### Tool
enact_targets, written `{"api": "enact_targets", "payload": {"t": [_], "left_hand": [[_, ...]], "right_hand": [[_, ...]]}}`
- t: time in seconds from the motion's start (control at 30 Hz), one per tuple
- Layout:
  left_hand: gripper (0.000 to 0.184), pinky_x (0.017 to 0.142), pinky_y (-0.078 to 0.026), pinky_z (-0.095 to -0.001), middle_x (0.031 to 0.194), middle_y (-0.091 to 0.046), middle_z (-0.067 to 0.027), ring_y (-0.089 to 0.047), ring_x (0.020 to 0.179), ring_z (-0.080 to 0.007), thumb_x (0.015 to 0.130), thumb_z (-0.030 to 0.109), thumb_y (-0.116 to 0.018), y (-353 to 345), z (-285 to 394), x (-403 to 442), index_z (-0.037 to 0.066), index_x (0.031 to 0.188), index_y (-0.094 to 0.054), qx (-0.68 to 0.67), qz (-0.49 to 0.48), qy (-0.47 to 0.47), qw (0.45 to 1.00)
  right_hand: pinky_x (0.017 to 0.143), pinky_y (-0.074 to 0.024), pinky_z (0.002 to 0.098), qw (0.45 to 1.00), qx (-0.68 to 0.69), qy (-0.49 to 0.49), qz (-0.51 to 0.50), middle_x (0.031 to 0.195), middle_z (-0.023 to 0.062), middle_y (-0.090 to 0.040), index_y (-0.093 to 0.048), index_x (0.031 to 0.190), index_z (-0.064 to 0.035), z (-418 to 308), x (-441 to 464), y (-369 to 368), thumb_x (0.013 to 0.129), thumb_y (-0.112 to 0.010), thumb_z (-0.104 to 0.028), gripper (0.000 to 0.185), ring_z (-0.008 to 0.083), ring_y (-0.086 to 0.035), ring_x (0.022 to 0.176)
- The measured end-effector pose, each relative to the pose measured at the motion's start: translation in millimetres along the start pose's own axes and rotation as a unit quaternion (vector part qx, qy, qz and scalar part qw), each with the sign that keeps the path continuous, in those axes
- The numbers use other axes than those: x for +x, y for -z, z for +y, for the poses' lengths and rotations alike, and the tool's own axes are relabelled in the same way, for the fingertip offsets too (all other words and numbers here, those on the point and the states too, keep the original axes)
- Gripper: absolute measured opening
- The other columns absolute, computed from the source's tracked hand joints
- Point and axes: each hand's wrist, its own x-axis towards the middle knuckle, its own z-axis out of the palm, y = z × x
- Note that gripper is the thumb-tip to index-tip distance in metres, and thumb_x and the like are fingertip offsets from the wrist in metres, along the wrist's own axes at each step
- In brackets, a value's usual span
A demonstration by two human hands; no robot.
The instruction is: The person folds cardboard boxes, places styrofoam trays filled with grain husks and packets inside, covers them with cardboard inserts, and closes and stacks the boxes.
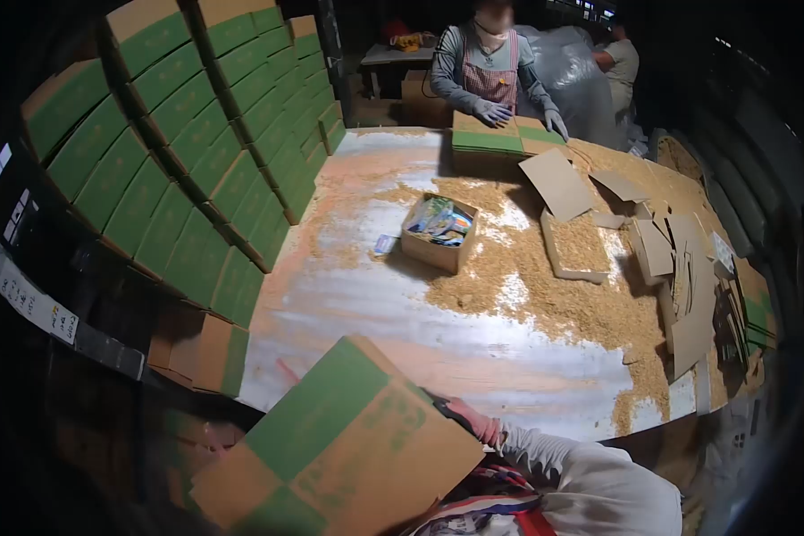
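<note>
**Big box, held at its right edge**

In the head view, grips a big green and brown cardboard carton (353,438) with the right hand (473,423), gloved in pink and dark cloth. Looks clamped on, with fingers bent over the upper right edge. Lies left of those fingers and below, by the near side of the table (330,330). Seems to slope the long way from upper right down to lower left. Shows a dim pink patch at the left side, maybe the left hand (221,436); cannot tell about its fingers. Puts the right hand nearest for sure, already touching.

Has flat, stiff paper sides with smudgy dark green marks. Farther off, shows a pale, smooth tabletop under loose, rough tan crumbs (545,290), a small open box (447,258) of shiny packets (438,219), and thin flat cardboard sheets (558,183). At left, rises in tall piles of green cartons (156,205). Across, shows a person (487,67) with both gloves on a flat-topped box (487,143).
</note>
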Motion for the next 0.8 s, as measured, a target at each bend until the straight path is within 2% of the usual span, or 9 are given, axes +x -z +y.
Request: {"api": "enact_targets", "payload": {"t": [0.2, 0.27, 0.4, 0.47, 0.53, 0.6, 0.63, 0.73, 0.8], "left_hand": [[0.048, 0.068, -0.046, -0.0275, 0.091, -0.062, -0.0054, -0.058, 0.080, -0.0161, 0.092, 0.048, -0.045, -85, 65, -105, 0.005, 0.111, -0.055, 0.039, -0.170, -0.086, 0.981], [0.048, 0.067, -0.046, -0.0273, 0.091, -0.062, -0.0053, -0.058, 0.079, -0.0159, 0.092, 0.048, -0.045, -122, 89, -108, 0.005, 0.111, -0.055, 0.056, -0.228, -0.148, 0.961], [0.048, 0.066, -0.046, -0.0267, 0.090, -0.062, -0.0051, -0.058, 0.078, -0.0155, 0.092, 0.048, -0.045, -212, 119, -44, 0.005, 0.111, -0.055, 0.067, -0.266, -0.462, 0.843], [0.048, 0.066, -0.046, -0.0264, 0.089, -0.062, -0.0050, -0.058, 0.077, -0.0153, 0.092, 0.048, -0.045, -230, 142, -14, 0.005, 0.111, -0.055, 0.010, -0.329, -0.433, 0.839], [0.049, 0.055, -0.043, -0.0218, 0.081, -0.061, -0.0010, -0.056, 0.065, -0.0101, 0.092, 0.048, -0.044, -220, 181, -8, 0.005, 0.109, -0.056, -0.122, -0.445, -0.117, 0.879], [0.048, 0.047, -0.038, -0.0188, 0.075, -0.060, 0.0023, -0.052, 0.056, -0.0059, 0.093, 0.048, -0.043, -206, 228, -14, 0.005, 0.108, -0.057, -0.170, -0.421, 0.089, 0.887], [0.048, 0.044, -0.035, -0.0181, 0.073, -0.059, 0.0037, -0.049, 0.052, -0.0042, 0.093, 0.048, -0.043, -205, 251, -28, 0.005, 0.108, -0.057, -0.151, -0.363, 0.129, 0.910], [0.044, 0.069, -0.047, -0.0282, 0.084, -0.063, -0.0044, -0.058, 0.075, -0.0143, 0.093, 0.041, -0.046, -221, 218, -20, 0.002, 0.108, -0.059, -0.085, -0.299, 0.062, 0.949], [0.044, 0.083, -0.044, -0.0370, 0.103, -0.062, -0.0208, -0.058, 0.096, -0.0338, 0.093, 0.032, -0.044, -240, 206, -34, -0.004, 0.118, -0.048, 0.045, -0.284, -0.172, 0.942]], "right_hand": [[0.088, -0.0405, 0.0290, 0.973, -0.134, 0.131, 0.136, 0.116, 0.0062, -0.052, -0.044, 0.126, -0.0002, -171, -171, 129, 0.087, -0.057, -0.022, 0.047, 0.0135, -0.047, 0.103], [0.086, -0.0418, 0.0287, 0.951, -0.131, 0.121, 0.254, 0.109, 0.0053, -0.056, -0.048, 0.121, -0.0006, -131, -225, 181, 0.086, -0.058, -0.022, 0.042, 0.0136, -0.050, 0.097], [0.084, -0.0425, 0.0272, 0.934, 0.023, -0.056, 0.351, 0.103, 0.0058, -0.059, -0.053, 0.117, -0.0005, -112, -285, 253, 0.089, -0.055, -0.030, 0.040, 0.0126, -0.052, 0.094], [0.082, -0.0433, 0.0266, 0.919, 0.069, -0.170, 0.348, 0.102, 0.0063, -0.060, -0.053, 0.119, 0.0007, -115, -315, 281, 0.089, -0.054, -0.030, 0.043, 0.0117, -0.054, 0.093], [0.080, -0.0451, 0.0283, 0.894, -0.165, -0.195, 0.369, 0.103, 0.0110, -0.063, -0.050, 0.123, 0.0036, -156, -328, 291, 0.089, -0.053, -0.024, 0.044, 0.0145, -0.058, 0.091], [0.090, -0.0416, 0.0373, 0.682, -0.526, -0.159, 0.483, 0.114, 0.0225, -0.056, -0.051, 0.118, 0.0045, -222, -298, 264, 0.086, -0.051, -0.014, 0.037, 0.0329, -0.054, 0.104], [0.094, -0.0378, 0.0408, 0.652, -0.577, -0.060, 0.488, 0.116, 0.0234, -0.053, -0.052, 0.117, 0.0029, -242, -278, 254, 0.084, -0.053, -0.012, 0.036, 0.0370, -0.048, 0.110], [0.105, -0.0249, 0.0476, 0.711, -0.618, -0.031, 0.335, 0.120, 0.0268, -0.047, -0.046, 0.125, 0.0003, -285, -192, 186, 0.078, -0.060, -0.031, 0.058, 0.0402, -0.041, 0.116], [0.108, -0.0166, 0.0508, 0.728, -0.650, -0.015, 0.219, 0.130, 0.0223, -0.041, -0.043, 0.128, -0.0013, -234, -151, 153, 0.080, -0.055, -0.045, 0.065, 0.0376, -0.032, 0.127]]}}
